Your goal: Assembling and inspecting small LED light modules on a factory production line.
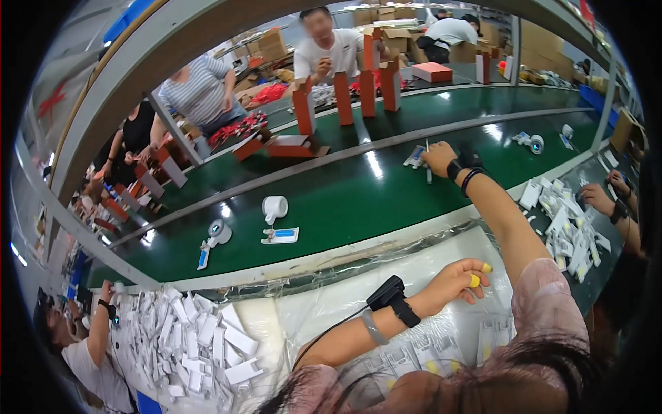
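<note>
My right hand point(440, 160) reaches over the green conveyor belt point(324, 214), its fingers closed on a slim white plastic piece point(429, 175) whose ends show above and below them. Right beside those fingers, a small white assembly point(414, 157) lies on the belt. My left hand point(460, 283) hovers over the plastic-covered worktable point(289, 324), yellow covers on two fingertips. Its fingers are loosely curled and apart, with nothing seen in them. White plastic parts with yellow bits point(431, 355) lie on the table below it, partly hidden by my arm and hair.
White plastic parts point(196, 338) are heaped at the left, more point(569, 224) at the right near a co-worker's hands point(600, 199). Round white units point(274, 207) with blue-marked pieces point(281, 236) ride the belt. Orange boxes point(343, 99) stand beyond the divider. A metal frame point(103, 90) arches overhead.
</note>
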A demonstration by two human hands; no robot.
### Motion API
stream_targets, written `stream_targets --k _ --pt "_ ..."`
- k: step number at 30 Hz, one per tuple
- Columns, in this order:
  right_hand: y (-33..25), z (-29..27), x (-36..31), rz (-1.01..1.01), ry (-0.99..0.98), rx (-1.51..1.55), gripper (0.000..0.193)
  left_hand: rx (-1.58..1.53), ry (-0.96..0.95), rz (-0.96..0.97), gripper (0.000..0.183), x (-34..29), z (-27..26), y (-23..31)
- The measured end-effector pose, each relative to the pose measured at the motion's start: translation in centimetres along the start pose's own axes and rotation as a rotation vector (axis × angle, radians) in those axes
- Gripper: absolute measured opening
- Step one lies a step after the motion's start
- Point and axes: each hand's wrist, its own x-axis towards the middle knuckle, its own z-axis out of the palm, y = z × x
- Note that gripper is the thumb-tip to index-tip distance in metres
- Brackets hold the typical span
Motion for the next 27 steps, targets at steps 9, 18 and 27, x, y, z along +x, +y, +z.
stream_targets --k 9,18,27 --pt "-0.1 -6.6 -3.3 0.076 -0.063 0.732 0.020 0.087 0.451 0.348 0.034 1.4 -3.5 0.2" --pt "-4.7 -17.4 -16.1 0.207 -0.037 1.528 0.014 0.966 0.918 0.856 0.071 1.4 -5.8 1.5" --pt "-6.8 -19.9 -22.5 0.185 -0.304 1.680 0.017 0.382 0.033 0.311 0.060 1.4 -3.2 0.5"
